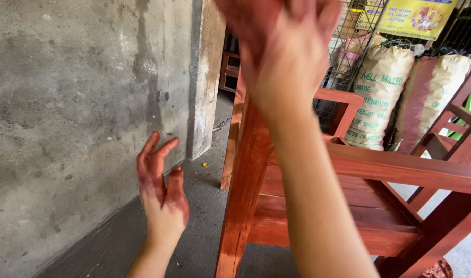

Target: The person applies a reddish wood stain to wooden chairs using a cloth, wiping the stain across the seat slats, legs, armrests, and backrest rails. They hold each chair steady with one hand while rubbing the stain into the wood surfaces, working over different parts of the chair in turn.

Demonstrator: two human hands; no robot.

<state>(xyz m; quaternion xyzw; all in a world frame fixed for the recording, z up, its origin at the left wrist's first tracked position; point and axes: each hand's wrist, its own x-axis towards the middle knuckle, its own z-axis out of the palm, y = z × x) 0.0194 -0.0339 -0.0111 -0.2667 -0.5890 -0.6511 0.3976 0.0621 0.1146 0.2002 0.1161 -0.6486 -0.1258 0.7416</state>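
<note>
The red-stained wooden chair [348, 206] is seen standing on the concrete floor [204, 242] beside the wall [65, 103], untouched, with the left hand [160, 193] spread empty nearby and the right hand [281, 46] raised open, blurred.

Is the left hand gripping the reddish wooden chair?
No, the left hand is open with stained fingers spread, apart from the chair, in front of the concrete wall.

A rough grey concrete wall [75, 103] fills the left side, ending at a concrete pillar [204, 77]. Grey pavement [204, 226] runs below. Behind, two filled woven sacks [382, 95] stand against a wire mesh rack [348, 41], beneath a yellow poster [415, 18].
</note>
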